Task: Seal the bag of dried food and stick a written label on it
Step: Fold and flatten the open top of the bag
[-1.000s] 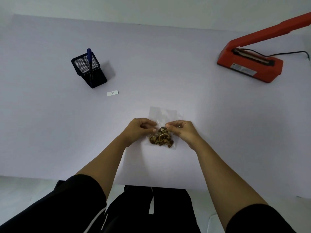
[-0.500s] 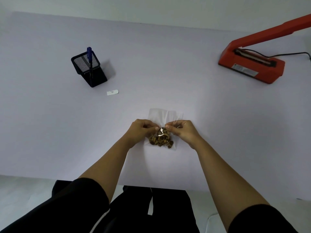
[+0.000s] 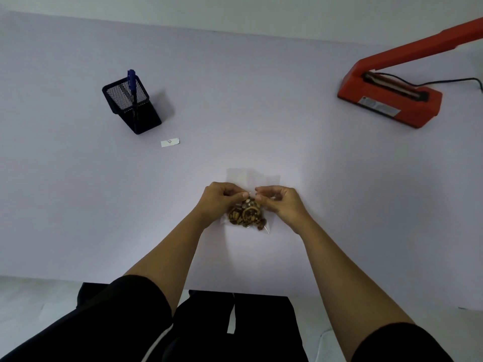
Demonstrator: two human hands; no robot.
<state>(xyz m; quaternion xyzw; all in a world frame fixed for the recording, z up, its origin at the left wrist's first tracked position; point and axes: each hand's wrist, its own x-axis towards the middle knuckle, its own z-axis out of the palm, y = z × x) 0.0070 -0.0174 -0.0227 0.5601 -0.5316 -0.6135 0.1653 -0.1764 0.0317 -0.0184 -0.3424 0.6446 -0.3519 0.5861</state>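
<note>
No legible txt anywhere. Small white label [image 3: 170, 142], well up-left of the fingers [image 3: 239, 197], has a tiny mark, too small to read. Grey sticker [image 3: 379, 107] on the red sealer [image 3: 428, 107], far up-right of the fingers, shows print but it's too blurred to make out.

A wide pale-lavender counter [image 3: 78, 205] fills the view under soft light; a plain off-white wall [image 3: 235, 11] lies at 12 o'clock, pale floor [image 3: 31, 291] at 7 o'clock.

Bare table [image 3: 261, 113] stretches from pen holder [image 3: 132, 108] to sealer [image 3: 386, 105] — only a small label [image 3: 170, 142] lies near the holder.
</note>
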